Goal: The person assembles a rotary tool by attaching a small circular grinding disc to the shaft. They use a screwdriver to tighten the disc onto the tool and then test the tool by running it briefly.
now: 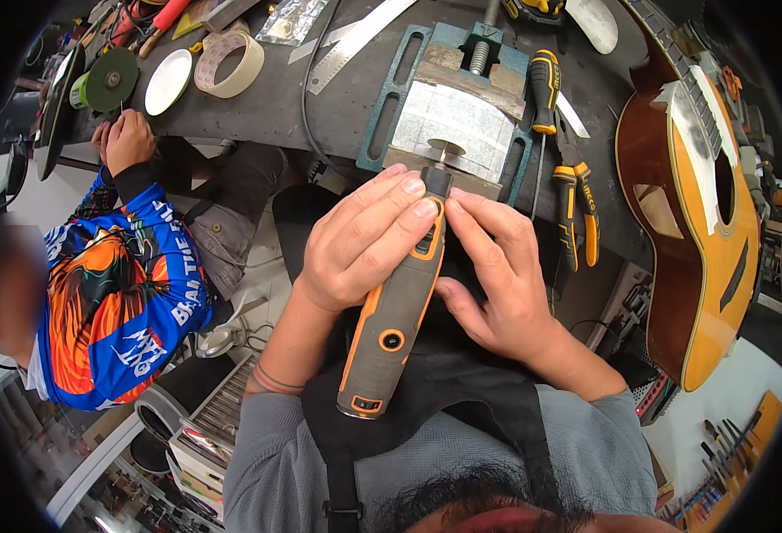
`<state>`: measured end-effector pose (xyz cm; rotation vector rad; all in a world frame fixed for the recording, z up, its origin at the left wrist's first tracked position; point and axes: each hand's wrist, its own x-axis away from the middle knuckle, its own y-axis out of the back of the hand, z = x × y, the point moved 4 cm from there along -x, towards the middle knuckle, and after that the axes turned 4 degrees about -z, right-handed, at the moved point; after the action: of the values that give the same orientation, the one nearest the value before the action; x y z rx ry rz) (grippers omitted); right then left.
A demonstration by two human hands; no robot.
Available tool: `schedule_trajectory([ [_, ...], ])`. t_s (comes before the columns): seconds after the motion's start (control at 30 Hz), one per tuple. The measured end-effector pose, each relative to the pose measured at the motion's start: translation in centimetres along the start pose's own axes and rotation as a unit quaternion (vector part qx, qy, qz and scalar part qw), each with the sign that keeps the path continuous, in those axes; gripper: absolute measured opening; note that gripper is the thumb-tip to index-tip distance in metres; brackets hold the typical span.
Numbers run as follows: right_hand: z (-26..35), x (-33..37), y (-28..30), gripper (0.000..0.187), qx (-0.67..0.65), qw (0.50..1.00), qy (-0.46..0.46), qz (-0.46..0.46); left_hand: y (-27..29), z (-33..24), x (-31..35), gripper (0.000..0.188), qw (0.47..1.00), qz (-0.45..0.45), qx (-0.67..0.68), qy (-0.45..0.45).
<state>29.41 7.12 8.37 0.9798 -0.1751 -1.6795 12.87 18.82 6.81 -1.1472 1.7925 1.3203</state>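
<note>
A grey and orange rotary tool (392,311) points away from me, its rear end close to my apron. My left hand (355,238) wraps round its front half from the left, fingers over the top. From the right, my right hand (504,271) holds the tool near its nose with the fingertips, its thumb beside the body. A thin round cutting disc (447,147) on the tool's shaft is over a pale metal-looking piece (462,115) clamped in a green bench vise (395,87). Whether the disc touches the piece, I cannot tell.
Right of the vise lie a screwdriver (544,84) and pliers (577,191). An acoustic guitar (693,222) stands at the right. Steel rulers (355,49), a tape roll (209,75) and a black cable (306,98) lie left. A co-worker (133,293) sits at the left.
</note>
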Motion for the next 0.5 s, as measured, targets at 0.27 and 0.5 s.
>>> schedule_trajectory([
  [0.27,0.06,-0.02,-0.04,0.089,0.002,1.000,0.000,0.000,0.07,0.16,0.15,0.037,1.000,0.000,0.001,-0.001],
  [0.5,0.08,-0.04,-0.06,0.089,0.008,1.000,-0.001,0.003,0.19,0.23,0.09,0.038,1.000,0.005,0.003,-0.003],
])
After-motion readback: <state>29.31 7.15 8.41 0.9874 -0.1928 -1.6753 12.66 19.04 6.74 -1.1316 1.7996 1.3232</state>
